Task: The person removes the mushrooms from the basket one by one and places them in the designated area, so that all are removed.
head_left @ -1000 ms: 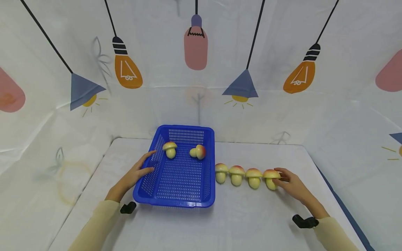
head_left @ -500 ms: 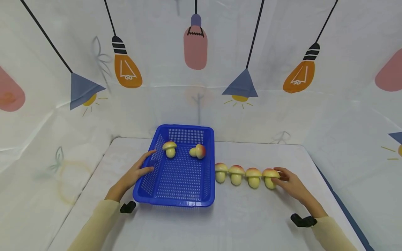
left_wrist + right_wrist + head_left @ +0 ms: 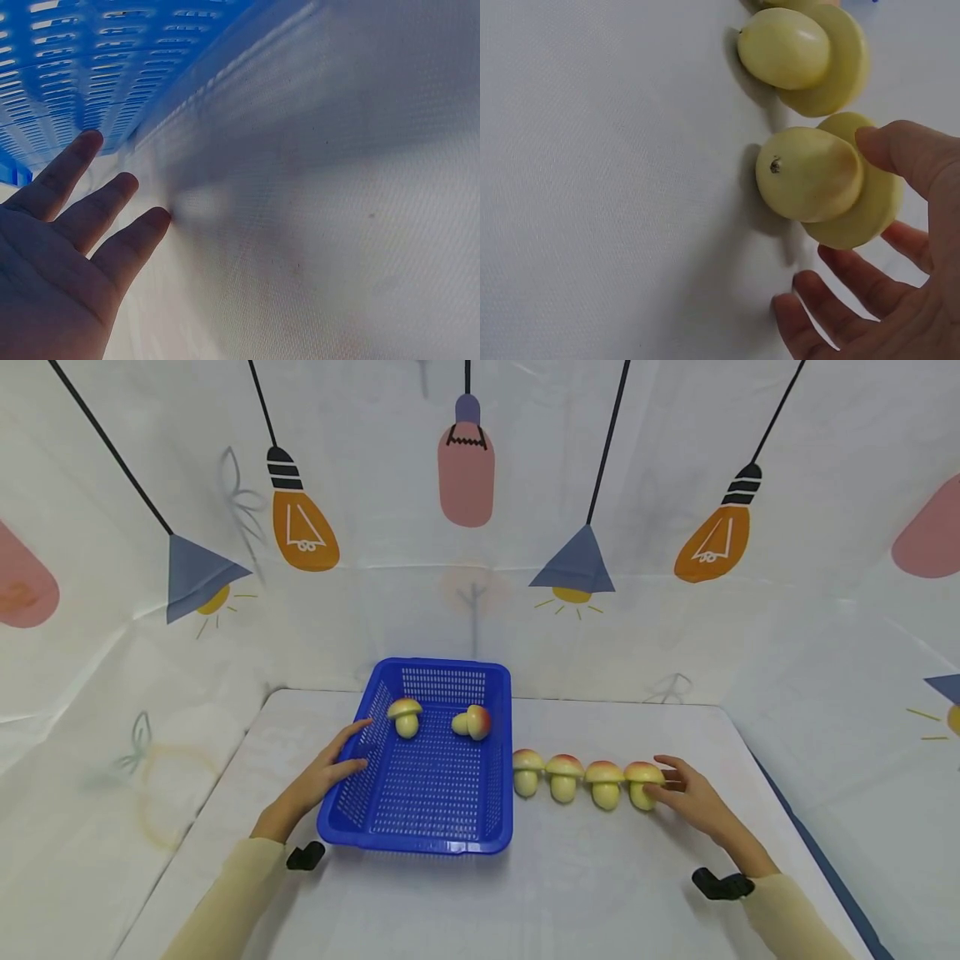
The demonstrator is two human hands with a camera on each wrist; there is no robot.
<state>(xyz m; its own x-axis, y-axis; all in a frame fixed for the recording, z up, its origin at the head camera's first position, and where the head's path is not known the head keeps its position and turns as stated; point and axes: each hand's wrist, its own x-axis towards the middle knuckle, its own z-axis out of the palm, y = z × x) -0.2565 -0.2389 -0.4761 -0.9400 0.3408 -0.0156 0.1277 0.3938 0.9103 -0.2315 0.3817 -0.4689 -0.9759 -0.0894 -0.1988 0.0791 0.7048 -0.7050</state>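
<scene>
Right hand (image 3: 693, 797) at the outer end of a row of four toy mushrooms, thumb on the end mushroom (image 3: 643, 783), remaining fingers loosely spread beside and under its cap; contact confirmed in the right wrist view, thumb tip (image 3: 889, 146) against the stem side of that mushroom (image 3: 821, 180), no full wrap visible. Next mushroom (image 3: 604, 783) touching the held one, followed by the third mushroom (image 3: 563, 777) and the fourth mushroom (image 3: 527, 772), all upright, caps touching in line on the white table (image 3: 600, 877). Just past the fourth mushroom, blue basket (image 3: 431, 777), containing an upright mushroom (image 3: 406, 717) at its far left and a tipped mushroom (image 3: 472, 722) at its far right. Left hand (image 3: 330, 768) on the far side of the basket, fingers straight (image 3: 82, 202), flat against its outer wall, gripping nothing. Black wrist mounts at both sleeves. Printed lamp backdrop (image 3: 465, 468) behind.
</scene>
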